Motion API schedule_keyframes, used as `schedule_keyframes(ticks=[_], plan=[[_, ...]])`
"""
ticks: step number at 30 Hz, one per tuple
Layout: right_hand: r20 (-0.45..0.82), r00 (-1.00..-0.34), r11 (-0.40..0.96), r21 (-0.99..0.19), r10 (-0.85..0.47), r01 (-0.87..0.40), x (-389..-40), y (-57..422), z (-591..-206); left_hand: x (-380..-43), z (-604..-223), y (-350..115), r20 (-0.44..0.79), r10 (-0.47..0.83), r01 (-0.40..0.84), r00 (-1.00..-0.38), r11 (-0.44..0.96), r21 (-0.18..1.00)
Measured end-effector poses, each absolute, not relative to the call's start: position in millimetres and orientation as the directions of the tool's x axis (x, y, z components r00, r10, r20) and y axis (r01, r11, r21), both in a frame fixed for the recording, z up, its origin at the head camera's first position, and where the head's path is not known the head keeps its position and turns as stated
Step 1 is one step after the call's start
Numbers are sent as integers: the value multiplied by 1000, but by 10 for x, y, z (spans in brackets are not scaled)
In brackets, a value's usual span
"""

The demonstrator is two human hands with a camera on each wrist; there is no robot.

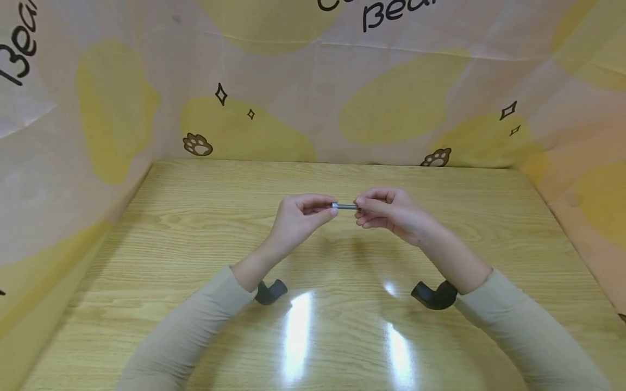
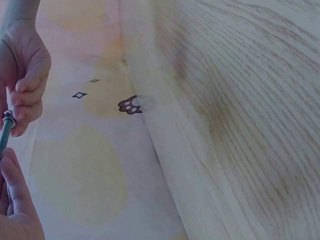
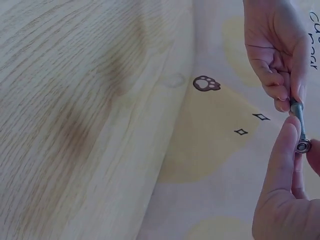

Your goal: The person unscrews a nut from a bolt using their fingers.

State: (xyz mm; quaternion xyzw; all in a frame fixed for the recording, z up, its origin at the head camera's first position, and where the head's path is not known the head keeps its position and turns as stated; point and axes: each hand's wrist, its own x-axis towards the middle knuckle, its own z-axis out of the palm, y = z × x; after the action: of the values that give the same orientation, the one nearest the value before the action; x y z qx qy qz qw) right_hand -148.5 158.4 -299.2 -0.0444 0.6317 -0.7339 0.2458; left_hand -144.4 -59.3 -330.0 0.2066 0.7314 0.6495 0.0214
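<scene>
A silvery bolt is held level above the table between both hands. My left hand pinches its head end between thumb and fingers. At the threaded end, my right hand has its thumb and fingertips around a small nut. In the left wrist view the nut shows on the end of the bolt, beside the right hand's fingers.
The wood-grain table lies beneath both hands. A patterned cloth rises behind it and along both sides. Black curved pieces sit at both wrists.
</scene>
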Motion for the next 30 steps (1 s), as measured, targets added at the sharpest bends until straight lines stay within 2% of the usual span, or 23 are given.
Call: schedule_keyframes(ticks=[5, 11, 17, 24, 30], plan=[[-218, -888, -79, -959, -406, 272, -1479, 1585, -2977, -1443, -3300, -597, 243, 321, 278, -915, 68, 958], [-286, -871, -61, -940, -399, 337, -1472, 1576, -2954, -1436, -3301, -588, 244, 326, 280, -913, 66, 958], [-236, -882, -77, -954, -407, 291, -1476, 1591, -2945, -1437, -3291, -587, 248, 327, 282, -912, 62, 957], [-280, -867, -64, -940, -412, 334, -1463, 1581, -2935, -1428, -3285, -593, 244, 325, 281, -914, 69, 957], [-251, -882, -53, -954, -400, 296, -1464, 1588, -2961, -1429, -3292, -595, 249, 321, 281, -914, 57, 958]])
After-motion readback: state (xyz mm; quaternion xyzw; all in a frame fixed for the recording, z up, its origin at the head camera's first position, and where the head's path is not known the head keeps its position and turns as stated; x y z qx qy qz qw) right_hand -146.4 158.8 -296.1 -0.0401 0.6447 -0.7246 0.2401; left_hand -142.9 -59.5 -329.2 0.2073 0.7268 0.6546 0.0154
